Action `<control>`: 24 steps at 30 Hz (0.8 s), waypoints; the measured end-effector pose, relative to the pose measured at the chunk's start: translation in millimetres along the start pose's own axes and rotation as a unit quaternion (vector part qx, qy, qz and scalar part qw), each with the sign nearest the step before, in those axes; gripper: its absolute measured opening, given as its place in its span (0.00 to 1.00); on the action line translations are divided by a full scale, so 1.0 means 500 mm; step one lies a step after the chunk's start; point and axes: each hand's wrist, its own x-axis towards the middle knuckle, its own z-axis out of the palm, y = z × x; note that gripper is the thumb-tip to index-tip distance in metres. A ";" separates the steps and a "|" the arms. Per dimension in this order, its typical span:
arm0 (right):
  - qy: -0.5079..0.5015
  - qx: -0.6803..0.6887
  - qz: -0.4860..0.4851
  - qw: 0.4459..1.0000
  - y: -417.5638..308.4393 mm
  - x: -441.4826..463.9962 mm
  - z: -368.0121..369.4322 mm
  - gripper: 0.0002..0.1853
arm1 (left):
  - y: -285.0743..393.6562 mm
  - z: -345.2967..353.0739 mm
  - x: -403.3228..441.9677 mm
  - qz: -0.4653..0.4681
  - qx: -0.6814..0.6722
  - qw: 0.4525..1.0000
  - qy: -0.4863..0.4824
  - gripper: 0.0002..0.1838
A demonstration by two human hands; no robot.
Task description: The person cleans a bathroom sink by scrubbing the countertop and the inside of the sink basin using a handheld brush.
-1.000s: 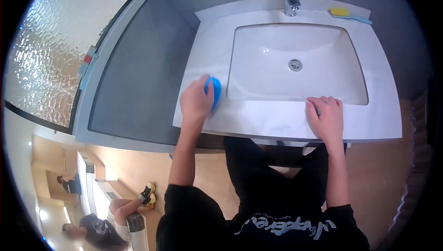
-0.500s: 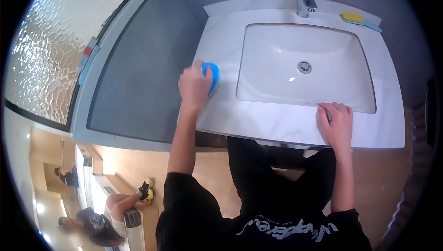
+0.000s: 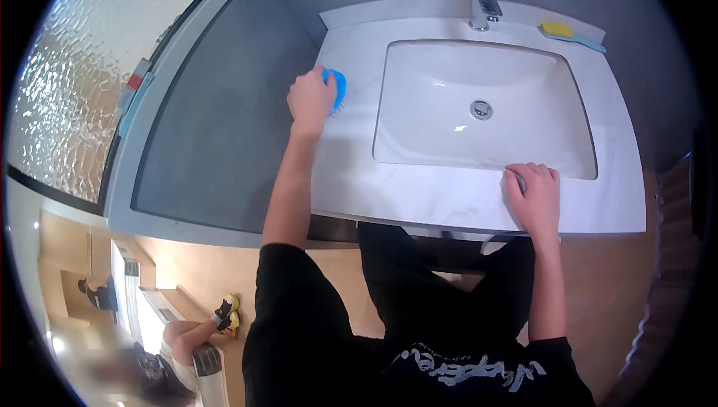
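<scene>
I've got L hand (image 3: 310, 99) clamped on blue brush (image 3: 340, 87), left of sink (image 3: 419, 130) nr tabletop (image 3: 419, 190) edge, some room btwn brush & sink. R hand (image 3: 535, 196) at sink's front edge, underside hidden, can't tell if gripping.

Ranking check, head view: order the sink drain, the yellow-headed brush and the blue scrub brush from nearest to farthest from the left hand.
1. Blue scrub brush: nearest, gripped in the left hand.
2. Sink drain: to the hand's right, in the basin.
3. Yellow-headed brush: farthest, at the countertop's back right.
</scene>
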 end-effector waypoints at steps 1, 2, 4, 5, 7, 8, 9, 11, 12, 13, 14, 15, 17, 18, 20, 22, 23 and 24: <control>-0.003 -0.001 0.003 1.000 0.000 -0.001 -0.001 0.09 | -0.003 -0.016 -0.032 0.013 -0.005 1.000 -0.007 0.18; -0.006 -0.003 0.007 1.000 0.000 -0.002 -0.002 0.09 | -0.004 -0.037 -0.069 0.020 -0.004 1.000 -0.009 0.17; -0.008 -0.001 0.005 1.000 -0.001 -0.003 -0.004 0.10 | -0.021 -0.070 -0.150 0.040 -0.002 0.999 -0.002 0.15; -0.009 -0.003 0.005 1.000 -0.001 -0.002 -0.004 0.10 | -0.032 -0.083 -0.189 0.052 -0.001 0.999 0.008 0.15; -0.011 -0.001 0.001 1.000 -0.001 -0.002 -0.005 0.10 | -0.038 -0.126 -0.260 0.038 -0.031 0.999 -0.005 0.13; -0.011 -0.003 0.004 1.000 -0.002 -0.001 -0.004 0.10 | -0.044 -0.140 -0.280 0.035 -0.027 0.999 -0.005 0.13; -0.014 0.000 0.002 1.000 -0.003 0.001 -0.004 0.10 | -0.051 -0.152 -0.298 0.043 -0.033 0.999 0.004 0.13; -0.019 -0.003 0.020 1.000 -0.007 0.002 -0.005 0.10 | -0.070 -0.156 -0.303 0.047 -0.036 0.998 0.009 0.13; -0.023 -0.002 0.017 1.000 -0.006 0.001 -0.005 0.10 | -0.083 -0.151 -0.293 0.046 -0.018 0.999 0.012 0.14; -0.028 -0.006 0.018 0.999 -0.005 0.002 -0.006 0.10 | -0.092 -0.144 -0.278 0.045 0.000 0.999 0.015 0.14; -0.031 -0.010 0.020 0.999 -0.004 0.003 -0.005 0.10 | -0.094 -0.136 -0.257 0.043 0.001 0.999 0.016 0.14; -0.030 -0.010 0.019 0.999 -0.004 0.003 -0.004 0.10 | -0.094 -0.126 -0.228 0.021 0.035 0.999 0.005 0.14; -0.032 -0.012 0.021 0.999 -0.003 0.003 -0.005 0.10 | -0.091 -0.097 -0.163 0.002 0.067 0.998 -0.006 0.14; -0.030 -0.014 0.024 0.999 -0.002 0.005 -0.004 0.10 | -0.091 -0.076 -0.128 0.002 0.070 0.998 0.009 0.14; -0.018 -0.008 0.018 1.000 -0.003 0.004 -0.002 0.10 | -0.089 -0.037 -0.056 0.005 0.072 0.997 0.021 0.15; -0.016 -0.009 0.026 0.999 -0.007 0.005 -0.002 0.10 | -0.079 0.000 0.023 -0.055 0.086 0.995 0.000 0.19; -0.015 -0.009 0.028 0.999 -0.009 0.007 -0.003 0.09 | -0.075 0.016 0.054 -0.049 0.085 0.995 -0.001 0.19; -0.012 -0.011 0.033 0.999 -0.011 0.008 -0.004 0.09 | -0.074 0.030 0.082 -0.042 0.082 0.996 0.009 0.20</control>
